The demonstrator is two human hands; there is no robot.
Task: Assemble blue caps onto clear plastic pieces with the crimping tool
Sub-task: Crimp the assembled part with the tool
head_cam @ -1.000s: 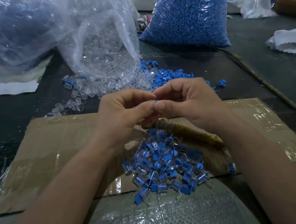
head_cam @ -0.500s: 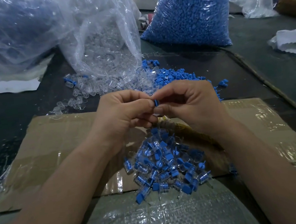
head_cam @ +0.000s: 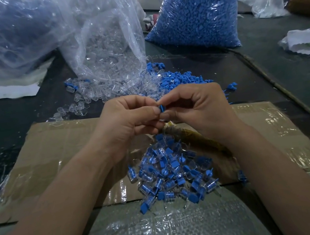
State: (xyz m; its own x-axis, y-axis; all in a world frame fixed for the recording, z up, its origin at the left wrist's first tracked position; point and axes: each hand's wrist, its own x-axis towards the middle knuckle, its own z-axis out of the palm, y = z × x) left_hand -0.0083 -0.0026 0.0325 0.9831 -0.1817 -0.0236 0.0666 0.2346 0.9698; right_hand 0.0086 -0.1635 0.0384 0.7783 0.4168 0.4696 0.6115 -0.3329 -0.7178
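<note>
Blue cap, long axis roughly upright, pinched jointly by left hand and right hand over cardboard.

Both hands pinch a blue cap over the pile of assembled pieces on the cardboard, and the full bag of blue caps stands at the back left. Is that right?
No. In the head view the full bag of blue caps stands at the back right, not left. The left hand and right hand do pinch a blue cap over the pile on the cardboard.
</note>
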